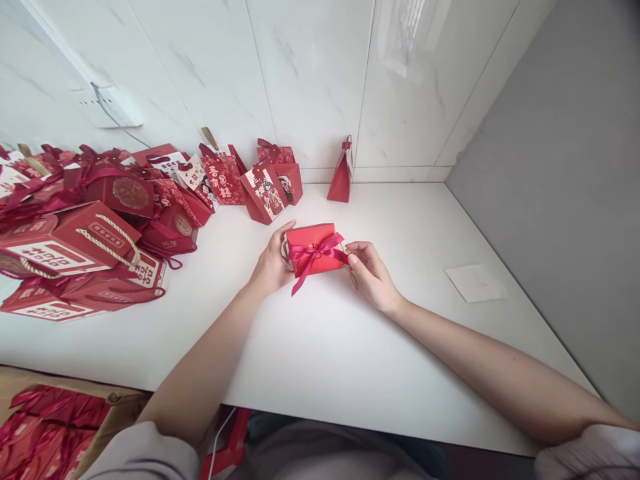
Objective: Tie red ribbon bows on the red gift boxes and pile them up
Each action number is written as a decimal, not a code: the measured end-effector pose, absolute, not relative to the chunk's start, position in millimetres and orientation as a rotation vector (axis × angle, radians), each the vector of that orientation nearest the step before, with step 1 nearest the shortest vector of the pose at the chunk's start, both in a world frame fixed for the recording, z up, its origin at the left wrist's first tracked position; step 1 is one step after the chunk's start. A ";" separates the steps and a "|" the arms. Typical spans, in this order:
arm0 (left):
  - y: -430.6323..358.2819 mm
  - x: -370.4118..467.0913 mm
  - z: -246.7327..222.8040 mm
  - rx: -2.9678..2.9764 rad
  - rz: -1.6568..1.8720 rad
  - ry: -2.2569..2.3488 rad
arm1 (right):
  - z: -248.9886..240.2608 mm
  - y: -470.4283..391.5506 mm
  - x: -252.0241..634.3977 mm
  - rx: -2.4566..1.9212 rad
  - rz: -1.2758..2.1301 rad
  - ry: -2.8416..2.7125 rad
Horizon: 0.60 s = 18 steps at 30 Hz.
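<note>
Holding the red gift box (307, 235) above the middle of the tabletop (310, 360), our left hand (273, 261) wraps its left end. Our right hand (373, 277) keeps a narrow grip at the other end; we cannot tell whether it pinches a ribbon tail or the gold trim (354, 277) hanging there. The box is smooth, block-like card, tied across its front with a glossy magenta bow (317, 252); the tabletop is plain white.

To our left we have a heap of red boxes (120, 193), six-sided and slanted, some with twisted cream cord handles (107, 240) and white printed labels. Small printed boxes (267, 197) stand toward the marbled wall tiles (310, 67), and one slim, tapering box (341, 175) stands apart from them. A thin white sheet (476, 283) lies flat at our right.

Below, a cardboard carton (120, 417) packed with ribboned red boxes (55, 427) is cut off by the frame. Our fingers hide parts of the box's ends, its underside is out of sight, and overlapping ribbons make the heap hard to count.
</note>
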<state>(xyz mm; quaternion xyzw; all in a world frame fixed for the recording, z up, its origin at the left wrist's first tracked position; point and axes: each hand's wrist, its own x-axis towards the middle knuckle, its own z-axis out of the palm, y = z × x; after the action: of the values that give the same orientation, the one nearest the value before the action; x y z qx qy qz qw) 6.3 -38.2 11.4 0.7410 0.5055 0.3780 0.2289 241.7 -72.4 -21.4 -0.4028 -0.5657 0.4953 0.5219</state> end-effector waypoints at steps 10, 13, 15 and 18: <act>-32.3 4.1 -0.4 2.045 1.032 1.380 | -16.0 -76.3 243.8 -1.015 0.738 -1.599; -31.6 2.6 -1.2 2.046 1.066 1.396 | -11.7 -83.5 241.4 -0.952 0.612 -1.646; -32.4 3.4 -0.8 1.986 1.055 1.371 | -9.7 -88.5 239.4 -0.913 0.702 -1.723; -34.3 5.9 0.6 1.925 1.063 1.323 | -10.8 -92.3 236.4 -0.876 1.018 -1.855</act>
<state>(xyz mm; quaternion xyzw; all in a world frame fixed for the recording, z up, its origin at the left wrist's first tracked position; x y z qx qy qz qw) 5.9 -34.3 0.6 0.7193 0.4944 0.3972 0.2835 236.4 -92.3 -10.8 -0.3484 -0.7376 0.4049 0.4131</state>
